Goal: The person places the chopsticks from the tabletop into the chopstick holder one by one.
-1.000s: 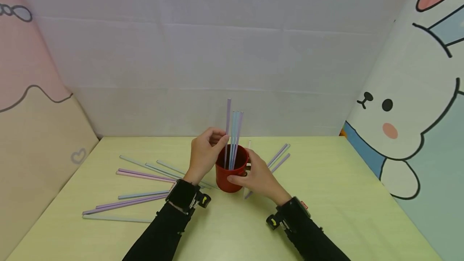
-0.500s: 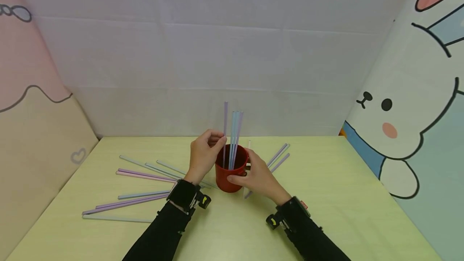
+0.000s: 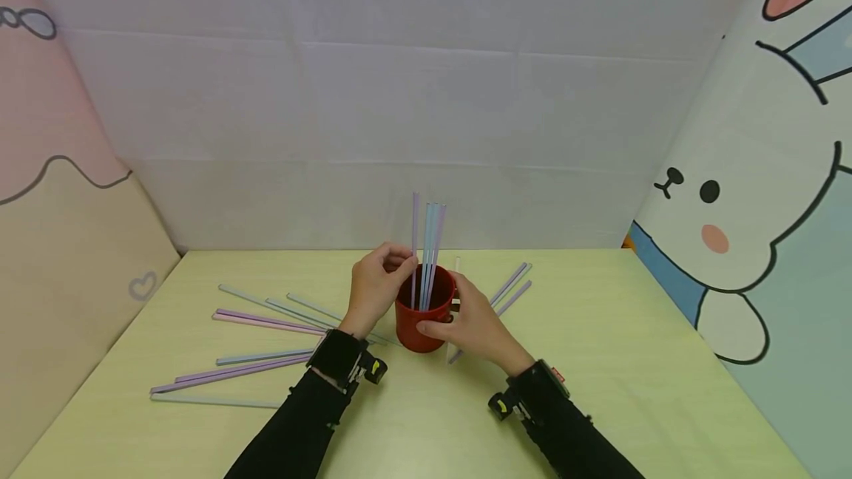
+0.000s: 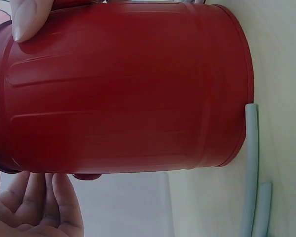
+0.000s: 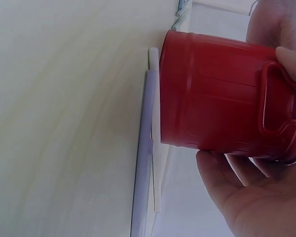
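Note:
A small red bucket stands on the table, steadied by my right hand, its thumb on the near side and its fingers around the handle side. Several blue and purple drinking straws stand upright inside it. With thumb and fingertips, my left hand pinches another purple straw at the left of the rim. This straw's lower end is inside the bucket, and its top rises above the others. The bucket's ribbed wall fills most of the left wrist view. A side handle shows in the right wrist view.
Loose purple, blue, pink and pale green straws fan out on the table to the left, partly under the left forearm. More straws lie to the right, behind the right hand. A white sheet backs the table.
The purple straw in my left hand has sunk lower into the bucket, and the left hand has come down slightly with it. My right hand and the bucket have stayed in place.

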A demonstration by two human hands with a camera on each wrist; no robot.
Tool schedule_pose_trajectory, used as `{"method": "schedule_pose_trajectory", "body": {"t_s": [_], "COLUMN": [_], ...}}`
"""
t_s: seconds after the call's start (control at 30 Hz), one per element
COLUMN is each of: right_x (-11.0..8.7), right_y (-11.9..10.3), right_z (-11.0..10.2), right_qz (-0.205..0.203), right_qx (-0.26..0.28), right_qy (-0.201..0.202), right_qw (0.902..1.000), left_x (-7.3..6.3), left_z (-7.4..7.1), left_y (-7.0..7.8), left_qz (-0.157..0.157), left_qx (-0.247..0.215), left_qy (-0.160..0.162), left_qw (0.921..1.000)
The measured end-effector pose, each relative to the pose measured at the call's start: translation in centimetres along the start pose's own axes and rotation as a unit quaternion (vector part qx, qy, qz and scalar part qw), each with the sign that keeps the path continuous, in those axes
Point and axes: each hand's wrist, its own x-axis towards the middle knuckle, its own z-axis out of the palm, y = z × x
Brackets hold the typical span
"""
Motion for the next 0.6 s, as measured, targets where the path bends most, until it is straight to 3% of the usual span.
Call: {"method": "schedule_pose_trajectory", "body": {"t_s": [0.33,0.5,0.6], "right_x": [-0.1,-0.2,-0.5], "right_y": [0.1,0.0,-0.1], "right_z": [-0.4,-2.4,-4.9], "right_qz": [0.003,0.013,-0.001], "right_qx": [0.004,0.008,-0.03], "right_qy": [-0.008,-0.063,-0.096], "right_qw": [1.0,0.9979,0.995], "left_x": [0.1,0.3,0.0], "left_z": [-0.8,-2.9,-4.7], "left_y": [0.8,2.0,3.1], "left_qz": [0.012,0.049,0.083], "left_qx": [0.019,0.046,0.073], "left_qy": [-0.035,-0.035,-0.037], "left_qw": [0.9991,0.9971,0.9932]}}
